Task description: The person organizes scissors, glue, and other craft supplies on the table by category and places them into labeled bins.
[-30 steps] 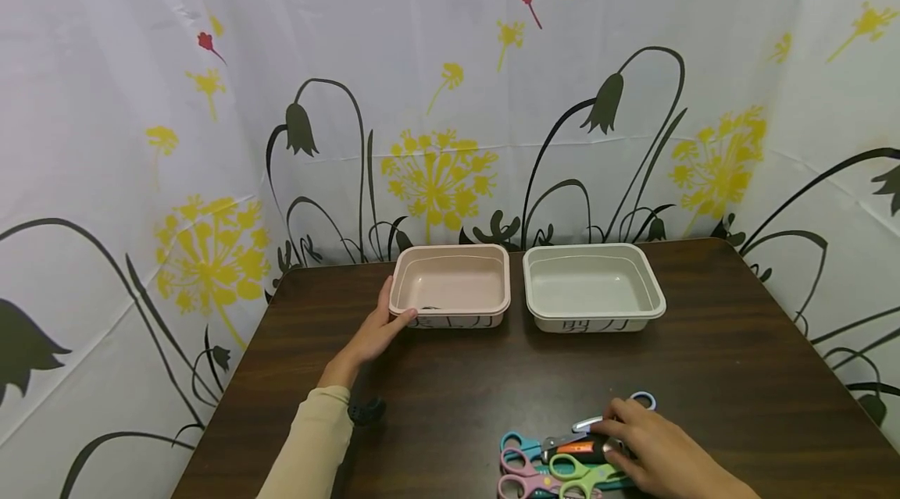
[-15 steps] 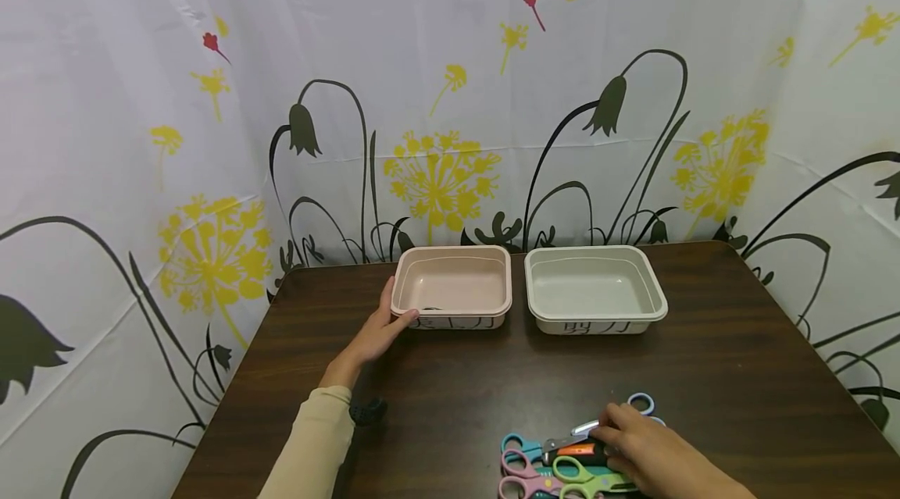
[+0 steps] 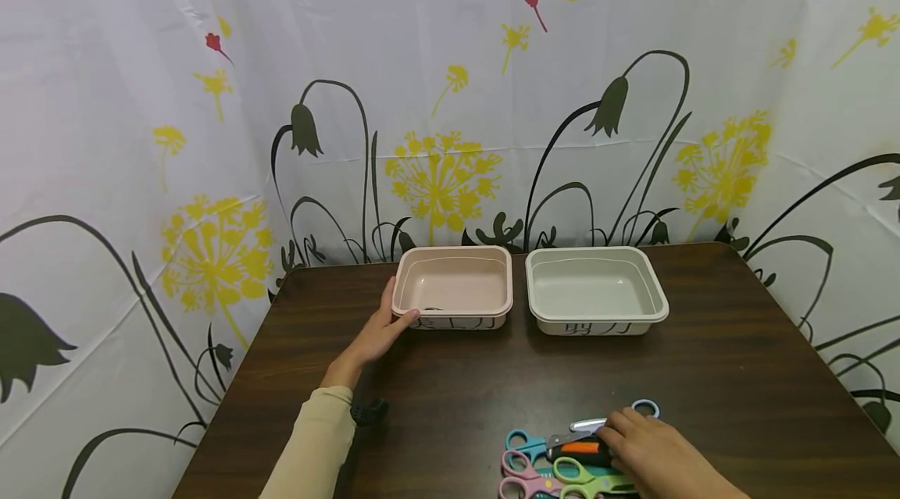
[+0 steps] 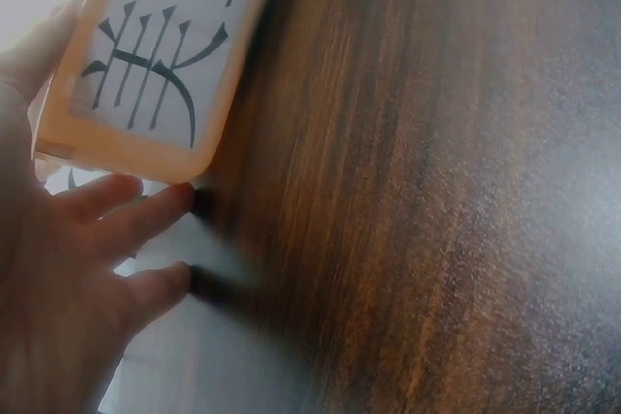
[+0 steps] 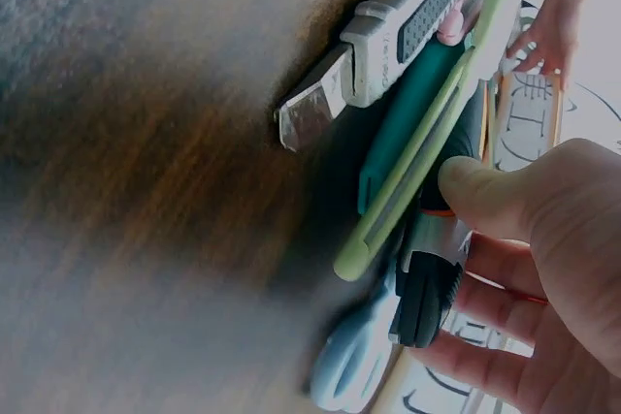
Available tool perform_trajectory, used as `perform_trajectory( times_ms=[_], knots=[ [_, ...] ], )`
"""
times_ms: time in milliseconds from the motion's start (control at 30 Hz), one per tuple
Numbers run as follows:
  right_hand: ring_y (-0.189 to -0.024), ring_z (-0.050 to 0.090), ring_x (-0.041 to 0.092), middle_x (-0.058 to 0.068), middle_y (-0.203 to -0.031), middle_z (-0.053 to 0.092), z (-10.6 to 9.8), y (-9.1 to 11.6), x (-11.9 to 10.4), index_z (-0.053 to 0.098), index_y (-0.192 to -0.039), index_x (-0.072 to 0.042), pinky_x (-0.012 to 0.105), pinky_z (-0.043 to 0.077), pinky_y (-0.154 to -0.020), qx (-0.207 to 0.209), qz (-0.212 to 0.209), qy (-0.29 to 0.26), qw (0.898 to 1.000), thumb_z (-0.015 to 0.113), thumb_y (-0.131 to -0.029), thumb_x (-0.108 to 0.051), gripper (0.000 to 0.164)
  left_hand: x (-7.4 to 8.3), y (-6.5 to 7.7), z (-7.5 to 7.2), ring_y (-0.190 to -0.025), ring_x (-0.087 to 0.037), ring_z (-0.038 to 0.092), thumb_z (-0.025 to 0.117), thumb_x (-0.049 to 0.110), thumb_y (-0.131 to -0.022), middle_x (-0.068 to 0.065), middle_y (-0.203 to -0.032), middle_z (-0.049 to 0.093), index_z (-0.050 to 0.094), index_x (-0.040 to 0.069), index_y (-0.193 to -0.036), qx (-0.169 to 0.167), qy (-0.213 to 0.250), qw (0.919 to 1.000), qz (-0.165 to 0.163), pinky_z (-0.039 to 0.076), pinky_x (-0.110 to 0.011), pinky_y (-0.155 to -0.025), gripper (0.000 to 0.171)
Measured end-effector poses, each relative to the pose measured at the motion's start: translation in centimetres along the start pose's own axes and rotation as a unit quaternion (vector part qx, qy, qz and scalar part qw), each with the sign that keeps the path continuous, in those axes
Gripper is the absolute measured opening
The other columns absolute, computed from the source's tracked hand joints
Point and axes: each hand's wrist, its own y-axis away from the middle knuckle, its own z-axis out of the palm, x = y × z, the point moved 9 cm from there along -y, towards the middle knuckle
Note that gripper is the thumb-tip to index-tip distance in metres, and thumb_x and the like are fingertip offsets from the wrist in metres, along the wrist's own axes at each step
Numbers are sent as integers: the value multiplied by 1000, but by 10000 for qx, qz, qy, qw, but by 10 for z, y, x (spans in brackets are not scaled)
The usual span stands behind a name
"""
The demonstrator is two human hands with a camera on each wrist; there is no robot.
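My left hand (image 3: 369,339) holds the front left corner of a pink plastic bin (image 3: 453,313), thumb at the front rim and fingers along the side. A paper label (image 4: 146,75) with black characters covers the bin's front. At the near right, my right hand (image 3: 654,448) pinches a black-and-orange box cutter (image 3: 582,448) in a pile; its thumb (image 5: 480,191) presses the handle. Around it lie lavender scissors (image 3: 589,425), blue scissors (image 3: 537,448), pink scissors (image 3: 532,475) and green scissors (image 3: 605,482). Beside the pile's green tool (image 5: 408,123), a grey utility knife (image 5: 412,31) shows its blade.
A pale grey-green bin (image 3: 598,319), also labelled in front, stands right of the pink one at the table's back edge. Something dark sits low inside the pink bin. The brown wooden table (image 3: 436,397) spreads between bins and pile. A flowered curtain (image 3: 436,38) hangs behind.
My right hand has shifted slightly right, and its fingers have come together at the black-and-orange box cutter. The lavender scissors have turned a little. My left hand stays on the pink bin.
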Motion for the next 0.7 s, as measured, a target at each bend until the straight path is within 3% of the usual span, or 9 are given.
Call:
perform_trajectory(
  times_ms=[233, 467, 700],
  knots=[
    [-81, 55, 12, -2, -94, 61, -10, 2, -2, 71, -110, -9, 30, 50, -60, -160, -63, 470, 9987, 81, -77, -17, 35, 1, 0, 0, -137, -43, 34, 58, 41, -98, -26, -158, 19, -6, 12, -157, -2, 4, 10000, 45, 25, -60, -108, 91],
    [-80, 56, 11, -2, -96, 64, -21, 4, 4, 69, -122, -13, 30, 53, -64, -444, 199, 435, 9979, 79, -81, -25, 44, -1, -1, 1, -136, -43, 35, 58, 41, -98, -27, -157, 21, -7, 13, -157, -2, 28, 10000, 44, 26, -60, -107, 92],
    [-78, 56, 11, -3, -93, 63, -31, 10, 8, 70, -116, -13, 27, 51, -60, -420, 268, 507, 9975, 80, -80, -22, 39, -3, -2, 1, -136, -43, 36, 58, 42, -98, -27, -156, 22, -7, 14, -157, 5, 4, 10000, -8, 27, -59, -108, 92]
  ],
)
